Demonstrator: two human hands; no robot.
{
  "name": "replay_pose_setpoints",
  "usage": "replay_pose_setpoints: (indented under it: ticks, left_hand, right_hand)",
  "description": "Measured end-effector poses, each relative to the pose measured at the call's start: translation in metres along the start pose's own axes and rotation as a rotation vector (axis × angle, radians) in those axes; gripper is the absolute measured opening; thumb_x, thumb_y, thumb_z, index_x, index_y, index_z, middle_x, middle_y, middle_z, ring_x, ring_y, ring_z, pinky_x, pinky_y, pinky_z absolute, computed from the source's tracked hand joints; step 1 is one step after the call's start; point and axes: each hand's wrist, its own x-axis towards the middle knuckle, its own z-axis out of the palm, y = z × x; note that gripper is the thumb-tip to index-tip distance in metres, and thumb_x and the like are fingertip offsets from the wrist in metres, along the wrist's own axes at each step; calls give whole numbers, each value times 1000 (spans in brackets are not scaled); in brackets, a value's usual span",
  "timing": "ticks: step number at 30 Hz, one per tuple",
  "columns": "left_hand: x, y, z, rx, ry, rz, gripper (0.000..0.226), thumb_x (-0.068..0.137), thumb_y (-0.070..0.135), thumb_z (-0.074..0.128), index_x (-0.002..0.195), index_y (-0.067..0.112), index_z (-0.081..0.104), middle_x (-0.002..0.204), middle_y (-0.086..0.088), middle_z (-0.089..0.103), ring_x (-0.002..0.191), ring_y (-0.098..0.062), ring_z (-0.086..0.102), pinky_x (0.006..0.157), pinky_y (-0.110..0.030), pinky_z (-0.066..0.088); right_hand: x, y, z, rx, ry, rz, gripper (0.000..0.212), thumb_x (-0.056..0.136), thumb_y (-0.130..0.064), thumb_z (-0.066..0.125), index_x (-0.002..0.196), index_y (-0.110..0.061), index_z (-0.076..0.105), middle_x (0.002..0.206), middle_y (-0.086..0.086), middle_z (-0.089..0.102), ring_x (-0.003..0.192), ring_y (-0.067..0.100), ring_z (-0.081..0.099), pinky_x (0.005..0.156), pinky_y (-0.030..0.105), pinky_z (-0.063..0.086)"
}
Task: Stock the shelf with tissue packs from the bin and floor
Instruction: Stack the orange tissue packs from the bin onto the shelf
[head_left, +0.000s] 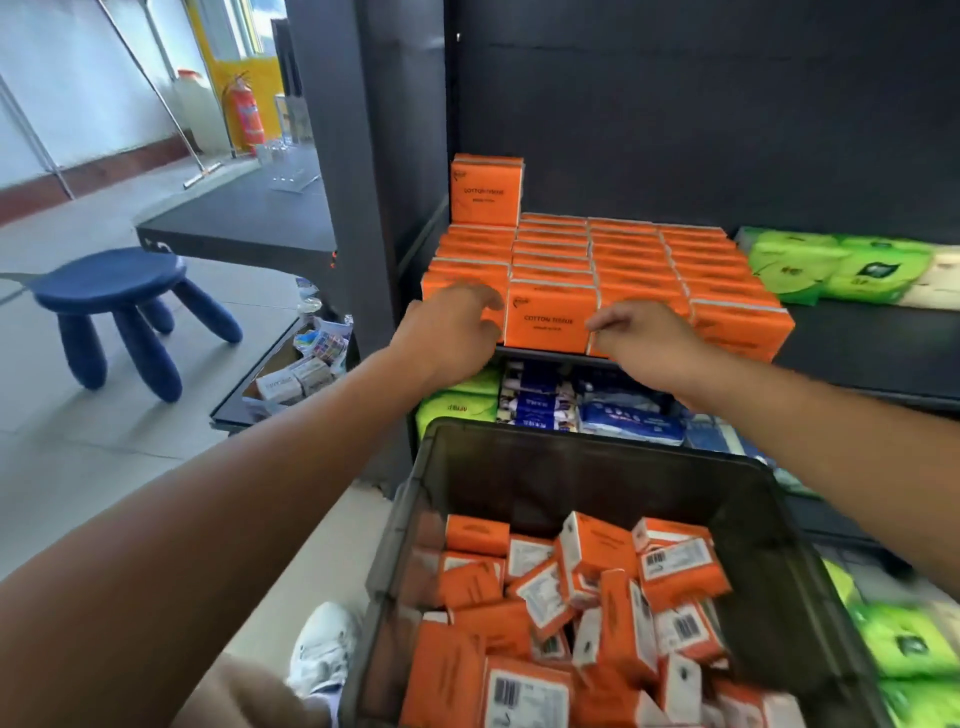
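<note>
Nearest the lens, a dark grey bin (519, 457) stands on the floor, its bottom heaped with loose orange tissue packs (597, 551) lying at every angle, some with barcode sides up, some on end. A white shoe (322, 649) shows just left of the bin.

Both bare forearms reach forward over the bin to the shelf (857, 332). The left hand (452, 332) is palm-down, fingers curled loosely against the front face of the leftmost front pack; whether it actually grips the pack cannot be told. The right hand (644, 338) is also palm-down, its thumb and forefinger pinched together at the upper right edge of the front pack marked COTTON TISSUE (548, 317); how firmly it holds is unclear.

On the shelf the orange packs stand on their long edges in four tidy rows (623, 249) running front to back, printed faces toward the camera, long axes across the shelf. One more pack (485, 189) stands upright atop the back left corner. Green packs (841, 267) lie to the right on the same shelf, well apart from the hands. Blue and green packs (623, 415) fill the shelf below.

The shelving is black with a dark back panel. To the left, a blue stool (124, 306) stands on pale floor tiles (78, 457), beside a low black table (249, 228). A red fire extinguisher (247, 117) stands by the far wall.
</note>
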Motion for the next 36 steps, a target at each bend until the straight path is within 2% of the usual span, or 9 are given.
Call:
replay_pose_setpoints:
  ticks: [3,7,9,13,18,22,26,30,36]
  left_hand:
    - [-29,-2,4,-41,-41,-31,36,96,19,49,130,20,59,129,-4,62,108,-29,60,102,-46,43]
    - [-62,-20,19,1,-171,-80,39,93,22,52,131,21,60,134,-2,60,122,-25,56,108,-45,41]
    - [-71,-31,25,44,-243,-98,39,92,23,53,130,21,60,133,-4,61,121,-25,57,106,-44,44]
    - [-76,-38,32,-32,-268,-120,35,95,18,51,127,16,62,127,-4,63,116,-23,58,96,-30,45]
    - [-78,-35,56,-88,-321,-99,26,97,20,51,118,18,66,117,0,62,112,-19,58,91,-25,44]
    - [-85,-36,86,-89,-385,-92,27,95,18,52,117,17,67,116,-3,67,109,-21,62,94,-29,48]
    - [-96,-46,111,-79,-456,-107,30,94,16,51,118,19,67,115,1,68,104,-18,62,83,-27,47]
    - [-106,-57,131,-42,-547,-81,32,95,18,50,123,18,65,124,-5,65,107,-23,61,86,-32,50]
    - [-102,-74,140,-13,-599,-86,34,94,18,50,126,21,62,125,-5,63,108,-24,60,87,-33,51]
  right_hand:
    - [-30,19,10,-7,-72,41,20,98,-14,56,113,-18,67,90,-3,64,75,11,56,61,23,42]
    - [-62,44,27,-45,-163,99,16,96,-17,59,109,-21,67,109,0,66,100,18,62,85,30,49]
    - [-73,57,37,-74,-227,122,15,95,-18,60,107,-24,66,112,-2,64,100,15,61,92,33,49]
    - [-89,75,67,-125,-289,164,19,94,-18,60,111,-23,69,108,-3,67,95,12,62,80,31,51]
    - [-101,89,117,-145,-430,184,22,94,-18,57,114,-21,67,103,-5,67,93,14,65,79,31,55]
    - [-108,97,167,-203,-535,151,29,94,-17,55,121,-20,65,116,0,67,100,16,64,84,29,52]
    - [-112,105,207,-233,-652,168,34,94,-17,53,127,-17,61,127,2,62,113,18,59,98,32,48]
    - [-115,121,238,-272,-749,235,45,93,-27,55,137,-18,53,133,6,59,116,22,58,94,33,48]
    - [-115,131,263,-178,-803,302,34,93,-30,58,125,-20,52,121,2,61,104,17,59,90,33,50]
